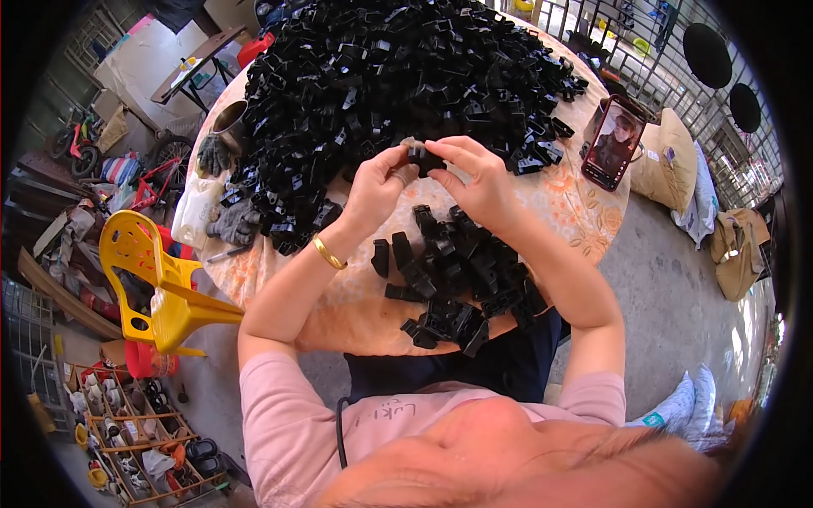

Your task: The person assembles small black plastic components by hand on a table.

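Both my hands meet above the round table (589, 216), at the near edge of a large heap of black plastic parts (373, 76). Between the fingertips is one small black plastic part (422, 157); its exact shape is partly hidden. My left hand (378, 188) pinches it from the left, with something pale at the fingertips that I cannot make out. From the other side, the fingers and thumb of my right hand (476, 184) close on the same part. Nearer me, between my forearms, lies a smaller pile of similar black parts (457, 271).
A phone (614, 142) stands propped at the table's right edge. Along the left edge are a metal cup (229, 117), dark work gloves (235, 222) and a white plastic container (196, 209). A yellow chair (174, 292) stands left; stuffed sacks (669, 169) sit right.
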Demonstrator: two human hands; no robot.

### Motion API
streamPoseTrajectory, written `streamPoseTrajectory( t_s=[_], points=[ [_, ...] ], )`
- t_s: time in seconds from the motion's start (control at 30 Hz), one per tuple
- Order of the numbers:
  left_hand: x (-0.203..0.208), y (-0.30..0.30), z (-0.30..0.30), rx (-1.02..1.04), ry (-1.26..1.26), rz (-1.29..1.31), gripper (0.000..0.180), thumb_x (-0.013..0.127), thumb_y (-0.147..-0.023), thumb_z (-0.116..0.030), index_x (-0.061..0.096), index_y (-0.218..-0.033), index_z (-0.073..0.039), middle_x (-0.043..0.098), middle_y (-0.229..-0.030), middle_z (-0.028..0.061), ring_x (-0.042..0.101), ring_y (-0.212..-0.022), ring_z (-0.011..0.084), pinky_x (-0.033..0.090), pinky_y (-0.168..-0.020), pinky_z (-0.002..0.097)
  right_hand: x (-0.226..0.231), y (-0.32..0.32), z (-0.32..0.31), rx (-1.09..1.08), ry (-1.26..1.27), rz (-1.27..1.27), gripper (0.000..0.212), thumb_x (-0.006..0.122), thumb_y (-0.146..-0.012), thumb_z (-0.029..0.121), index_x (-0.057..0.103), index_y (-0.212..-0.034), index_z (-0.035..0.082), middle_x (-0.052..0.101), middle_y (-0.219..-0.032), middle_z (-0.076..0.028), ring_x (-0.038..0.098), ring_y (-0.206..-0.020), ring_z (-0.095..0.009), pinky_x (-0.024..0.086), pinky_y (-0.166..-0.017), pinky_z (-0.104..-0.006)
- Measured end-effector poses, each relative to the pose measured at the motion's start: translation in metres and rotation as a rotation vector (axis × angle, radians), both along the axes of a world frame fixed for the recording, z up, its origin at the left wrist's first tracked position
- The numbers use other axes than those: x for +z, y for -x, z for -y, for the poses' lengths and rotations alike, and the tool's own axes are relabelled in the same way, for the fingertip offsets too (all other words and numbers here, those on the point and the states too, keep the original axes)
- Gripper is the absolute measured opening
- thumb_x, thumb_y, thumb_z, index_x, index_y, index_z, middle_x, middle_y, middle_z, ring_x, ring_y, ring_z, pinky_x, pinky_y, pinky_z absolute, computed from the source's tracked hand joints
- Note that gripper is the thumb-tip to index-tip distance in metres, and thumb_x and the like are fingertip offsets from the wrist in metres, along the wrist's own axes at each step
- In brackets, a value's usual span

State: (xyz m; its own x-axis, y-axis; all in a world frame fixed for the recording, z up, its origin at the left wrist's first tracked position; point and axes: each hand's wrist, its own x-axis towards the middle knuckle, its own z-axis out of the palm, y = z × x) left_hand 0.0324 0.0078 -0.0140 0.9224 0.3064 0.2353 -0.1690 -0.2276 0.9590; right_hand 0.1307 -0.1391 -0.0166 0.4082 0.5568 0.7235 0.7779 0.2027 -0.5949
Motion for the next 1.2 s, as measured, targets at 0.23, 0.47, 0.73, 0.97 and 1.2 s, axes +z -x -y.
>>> streamPoseTrajectory(
  t_s=[0.23, 0.47, 0.73, 0.97, 1.2],
  points=[
    [0.003, 0.004, 0.023, -0.028, 0.156, 0.066, 0.026, 0.059, -0.085, -0.005, 0.055, -0.110, 0.001, 0.059, -0.093, -0.0011, 0.052, -0.082, 0.0041, 0.043, -0.073, 0.0191, 0.000, 0.003, 0.004, -0.029, -0.020, 0.053, 0.053, 0.068, -0.069, 0.001, 0.052, -0.119, 0.006, 0.063, -0.096, -0.009, 0.060, -0.085, -0.025, 0.048, -0.078, -0.0329],
    [0.008, 0.002, 0.012, -0.105, 0.328, 0.071, 0.032, 0.056, -0.083, 0.004, 0.049, -0.114, 0.004, 0.061, -0.096, 0.0061, 0.058, -0.088, 0.0125, 0.046, -0.080, 0.0236, 0.005, -0.007, -0.002, -0.030, 0.026, 0.079, 0.075, 0.079, -0.061, 0.016, 0.044, -0.126, 0.006, 0.047, -0.123, -0.012, 0.048, -0.110, -0.028, 0.044, -0.088, -0.0348],
    [0.033, 0.032, 0.038, -0.383, -0.815, 0.007, 0.055, 0.071, -0.073, -0.012, 0.046, -0.121, -0.005, 0.061, -0.092, 0.0094, 0.058, -0.071, 0.0170, 0.047, -0.067, 0.0280, 0.004, -0.076, 0.040, -0.479, 0.645, 0.234, 0.017, 0.072, -0.069, 0.016, 0.063, -0.079, 0.006, 0.060, -0.086, -0.007, 0.058, -0.089, -0.024, 0.047, -0.077, -0.0347],
    [0.031, 0.021, 0.019, -0.494, -0.342, -0.239, 0.028, 0.065, -0.076, -0.005, 0.057, -0.103, -0.002, 0.060, -0.090, 0.0105, 0.057, -0.078, 0.0195, 0.047, -0.067, 0.0311, 0.000, -0.062, 0.031, -0.479, 0.609, 0.306, 0.015, 0.071, -0.069, 0.018, 0.063, -0.073, 0.006, 0.058, -0.085, -0.008, 0.056, -0.088, -0.026, 0.047, -0.075, -0.0370],
    [0.000, -0.005, -0.051, 0.186, -1.403, 0.054, 0.033, 0.052, -0.069, 0.003, 0.061, -0.099, -0.005, 0.057, -0.108, 0.0086, 0.049, -0.103, 0.0256, 0.040, -0.090, 0.0341, -0.013, -0.043, 0.008, -0.034, 0.225, -0.174, 0.017, 0.067, -0.071, 0.007, 0.063, -0.085, -0.003, 0.063, -0.079, -0.010, 0.061, -0.066, -0.016, 0.050, -0.061, -0.0251]
  ],
)
